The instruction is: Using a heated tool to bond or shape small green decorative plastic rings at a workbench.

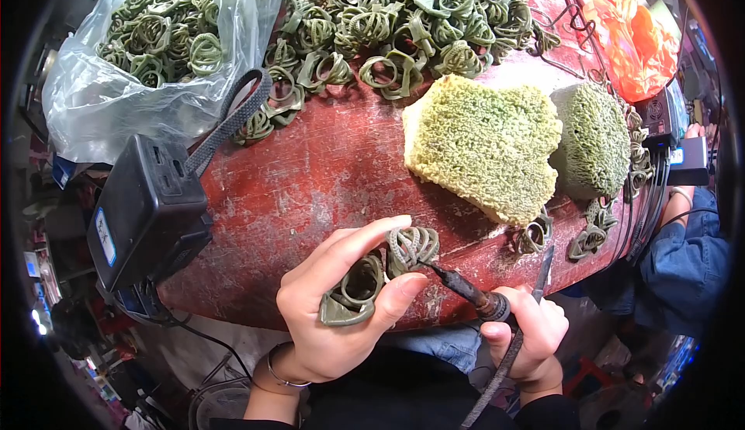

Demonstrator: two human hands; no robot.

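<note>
I see the left hand [306, 306] pinching a dull-green looped piece [412, 247] with fanned ribs, left of the porous yellow-green slab [485, 147] and nearer the body. The right hand [537, 327] grips a dark pen-shaped tool [464, 287], tip at the ribs, and a thin grey rod [503, 373]. Beyond the slab, far left, a clear plastic bag [85, 112] holds heaped green loops [159, 26].

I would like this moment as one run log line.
left hand: holds green ring | right hand: holds pen-shaped tool, thin rod | tool tip: at ring | ring heap: on red table
</note>
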